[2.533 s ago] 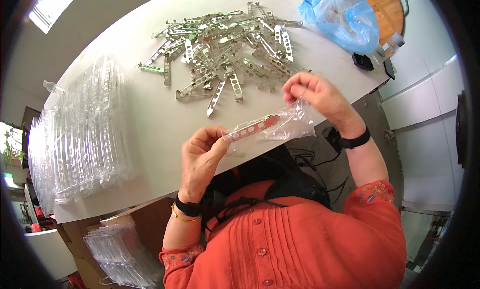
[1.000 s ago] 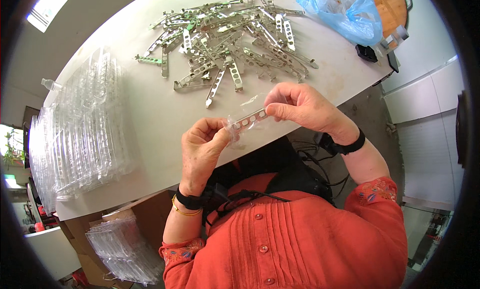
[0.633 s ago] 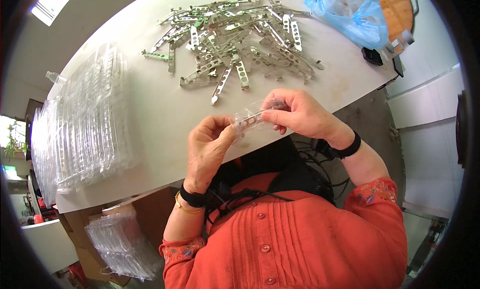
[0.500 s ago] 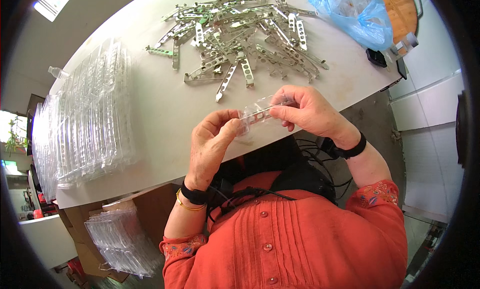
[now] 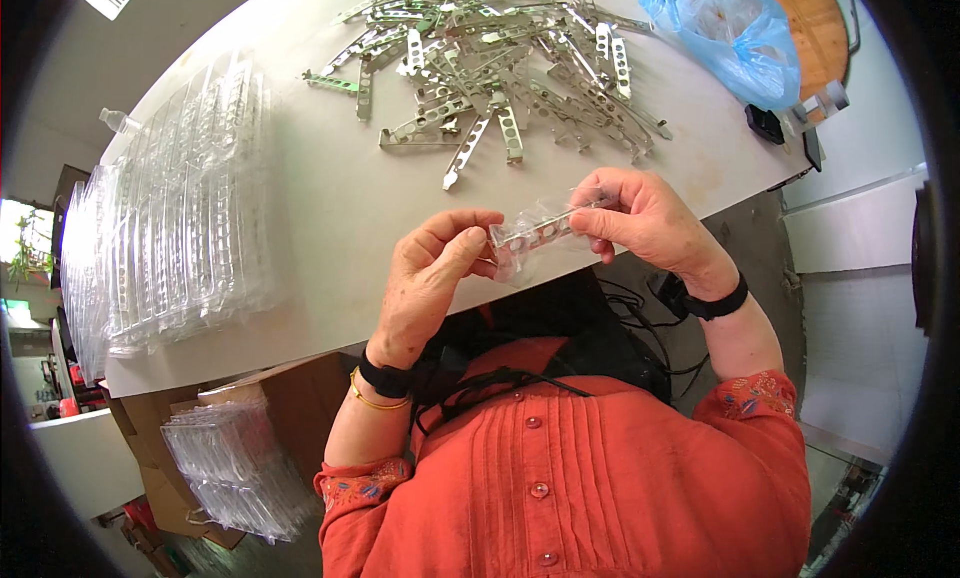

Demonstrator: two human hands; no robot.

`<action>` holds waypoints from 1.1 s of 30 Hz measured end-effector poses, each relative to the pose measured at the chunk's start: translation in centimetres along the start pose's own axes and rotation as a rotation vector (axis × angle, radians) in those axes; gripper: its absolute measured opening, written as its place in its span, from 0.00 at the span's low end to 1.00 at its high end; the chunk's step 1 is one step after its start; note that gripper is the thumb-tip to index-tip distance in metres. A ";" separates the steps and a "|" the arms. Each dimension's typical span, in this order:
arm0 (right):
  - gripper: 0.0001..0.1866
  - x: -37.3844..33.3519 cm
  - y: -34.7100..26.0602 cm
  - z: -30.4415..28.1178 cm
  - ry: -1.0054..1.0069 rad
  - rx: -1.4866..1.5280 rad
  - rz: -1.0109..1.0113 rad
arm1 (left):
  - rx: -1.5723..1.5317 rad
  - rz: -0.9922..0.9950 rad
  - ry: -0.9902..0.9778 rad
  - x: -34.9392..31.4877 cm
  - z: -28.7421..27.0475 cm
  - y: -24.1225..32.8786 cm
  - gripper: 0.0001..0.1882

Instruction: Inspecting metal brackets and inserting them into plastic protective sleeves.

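Between my hands, above the table's near edge, is a perforated metal strip (image 5: 545, 232) inside a clear plastic bag (image 5: 515, 263). My left hand (image 5: 432, 268) pinches the bag's left end between thumb and fingers. At the other end my right hand (image 5: 640, 223) grips the bag and strip, thumb on top. Farther off on the table lies a tangled heap of similar metal strips (image 5: 490, 58), with round holes along them; a few look greenish. Two of them (image 5: 467, 153) stick out of the heap toward me.
Stacked clear plastic trays (image 5: 190, 208) stand on the left of the white table (image 5: 330, 268). More clear plastic packs (image 5: 235, 468) sit in a cardboard box (image 5: 310, 408) below. A blue plastic bag (image 5: 725, 38), a small black object (image 5: 764, 124) and a clear bottle (image 5: 822, 104) are at the far right.
The bag's left end looks more crumpled around the strip, and my left fingers have shifted slightly along it. The whole view has moved a little; the heap looks the same.
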State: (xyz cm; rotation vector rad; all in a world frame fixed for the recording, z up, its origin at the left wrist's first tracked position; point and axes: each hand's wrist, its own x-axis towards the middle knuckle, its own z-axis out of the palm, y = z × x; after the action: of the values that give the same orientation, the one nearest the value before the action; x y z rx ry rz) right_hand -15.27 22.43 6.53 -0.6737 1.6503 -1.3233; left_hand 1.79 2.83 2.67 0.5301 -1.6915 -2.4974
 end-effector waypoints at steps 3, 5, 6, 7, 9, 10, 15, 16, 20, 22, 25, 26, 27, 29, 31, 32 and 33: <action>0.07 -0.2 -0.1 0.2 -0.003 -0.020 0.027 | -0.034 0.048 0.033 -0.1 0.4 0.0 0.13; 0.07 -0.1 -0.1 0.5 -0.013 -0.019 0.029 | 0.085 0.021 -0.038 -0.1 0.2 0.1 0.11; 0.07 -0.1 0.0 0.6 -0.009 -0.030 0.028 | 0.086 0.019 -0.036 -0.1 0.3 0.1 0.11; 0.07 -0.1 0.0 0.7 -0.005 -0.041 0.030 | 0.076 0.023 -0.033 -0.1 0.4 0.2 0.10; 0.07 0.0 0.1 0.9 -0.018 -0.050 0.033 | 0.065 0.025 -0.030 0.0 0.3 -0.1 0.09; 0.07 0.0 0.0 1.0 -0.030 -0.060 0.032 | 0.062 0.056 -0.041 0.2 -0.1 -0.4 0.09; 0.07 -0.1 0.6 0.8 -0.025 -0.033 0.015 | -0.004 0.117 0.033 0.2 0.1 -0.8 0.06; 0.07 -0.1 0.6 0.7 -0.024 -0.007 0.014 | 0.023 0.137 0.078 0.1 -0.1 -0.8 0.06; 0.07 -0.2 0.9 0.4 0.001 0.034 -0.011 | 0.090 0.192 0.150 0.4 -0.3 -1.2 0.05; 0.07 -0.3 1.0 0.3 0.042 0.057 -0.018 | 0.131 0.204 0.151 0.4 -0.2 -1.2 0.05; 0.07 -0.1 1.2 0.0 0.056 0.024 -0.008 | 0.172 0.219 0.162 0.5 -0.1 -1.3 0.05; 0.07 -0.2 1.2 -0.1 0.057 0.025 -0.007 | 0.169 0.247 0.191 0.5 -0.1 -1.3 0.05; 0.07 -0.3 1.1 -0.2 0.067 0.020 0.002 | 0.167 0.276 0.219 0.5 -0.1 -1.3 0.05; 0.07 -0.4 1.1 -0.4 0.078 0.015 0.010 | 0.143 0.298 0.249 0.5 -0.4 -1.4 0.05; 0.07 -0.4 1.3 -0.8 0.125 0.037 -0.044 | 0.118 0.318 0.274 0.6 -0.6 -1.3 0.05; 0.07 -0.4 1.3 -0.8 0.130 0.037 -0.043 | 0.134 0.325 0.306 0.6 -0.6 -1.3 0.06; 0.08 -0.4 1.1 -0.7 0.137 0.042 -0.045 | 0.150 0.331 0.338 0.6 -0.6 -1.3 0.07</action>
State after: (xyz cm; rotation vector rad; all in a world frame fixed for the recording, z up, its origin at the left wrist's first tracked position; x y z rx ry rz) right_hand -15.58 23.41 5.62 -0.6100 1.7199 -1.4608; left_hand 1.57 2.69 1.10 0.5893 -1.6798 -1.9411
